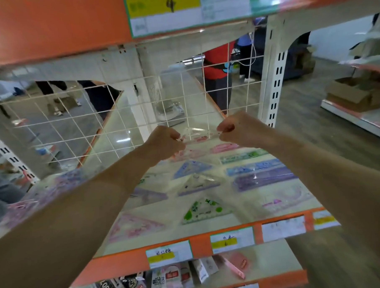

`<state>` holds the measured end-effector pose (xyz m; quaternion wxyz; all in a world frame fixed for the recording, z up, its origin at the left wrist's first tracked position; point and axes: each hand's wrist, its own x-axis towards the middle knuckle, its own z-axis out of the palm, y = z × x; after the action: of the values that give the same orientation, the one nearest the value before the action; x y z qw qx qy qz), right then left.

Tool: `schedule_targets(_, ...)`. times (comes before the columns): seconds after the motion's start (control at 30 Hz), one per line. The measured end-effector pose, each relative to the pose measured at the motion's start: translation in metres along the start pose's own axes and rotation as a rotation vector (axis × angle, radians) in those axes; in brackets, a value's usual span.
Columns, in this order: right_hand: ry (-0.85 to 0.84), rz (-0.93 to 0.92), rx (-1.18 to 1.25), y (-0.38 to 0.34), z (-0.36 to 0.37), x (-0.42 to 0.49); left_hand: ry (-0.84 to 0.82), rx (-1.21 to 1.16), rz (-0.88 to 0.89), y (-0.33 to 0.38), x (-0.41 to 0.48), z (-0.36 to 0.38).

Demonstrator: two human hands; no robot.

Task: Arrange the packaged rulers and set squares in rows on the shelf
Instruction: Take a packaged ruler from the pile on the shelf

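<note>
Both hands are out at the far end of the shelf (172,212), right up against the wire grid (118,116) that backs it. The left hand (165,142) and the right hand (238,128) each pinch one end of a clear packaged set square (196,135). The fingers are curled tight on its corners and the packet is stretched flat between them. So the piece in play is in the air, just above the back of the shelf and not set down.

Nearer the camera, the rows are taking shape. Set squares run down the middle: a blue set square (192,168), a clear-and-purple set square (197,183), then the green set square (206,210) near the front. Rulers lie to the right: a green ruler (243,155), a blue ruler (254,166) and a purple ruler (264,178). A pink set square (134,225) sits front left (it's too blurred to judge how squarely it lies). A pink packet (224,147) lies just under the right hand.

This looks like the placing step, filling the back slot of the middle column. The next move calls for lowering the packet flat, with its long edge in line with its neighbours, just behind the pink packet and not riding over it. Then both pinches should let go together so the slick plastic doesn't skate sideways.
</note>
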<state>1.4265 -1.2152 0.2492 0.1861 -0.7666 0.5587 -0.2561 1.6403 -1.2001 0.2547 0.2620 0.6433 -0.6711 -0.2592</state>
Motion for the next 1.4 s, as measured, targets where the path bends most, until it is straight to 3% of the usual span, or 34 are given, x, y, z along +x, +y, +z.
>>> schedule_targets(0.23,-0.035,-0.041,-0.001,-0.013,0.026,0.022,0.012,0.054,-0.062,-0.021,0.004,-0.022)
schedule_targets(0.53,-0.170,-0.169,0.047,-0.080,0.076,0.029,0.066,0.113,-0.208,-0.082,-0.034,-0.075)
schedule_targets(0.67,-0.333,-0.196,0.004,-0.095,0.102,0.009,0.004,0.166,-0.284,-0.105,-0.065,-0.081)
schedule_targets(0.9,-0.571,-0.190,-0.122,-0.111,0.121,-0.030,-0.192,0.322,-0.264,-0.127,-0.108,-0.076)
schedule_targets(1.4,-0.658,-0.183,-0.255,-0.119,0.129,-0.065,-0.281,0.479,-0.272,-0.128,-0.140,-0.062)
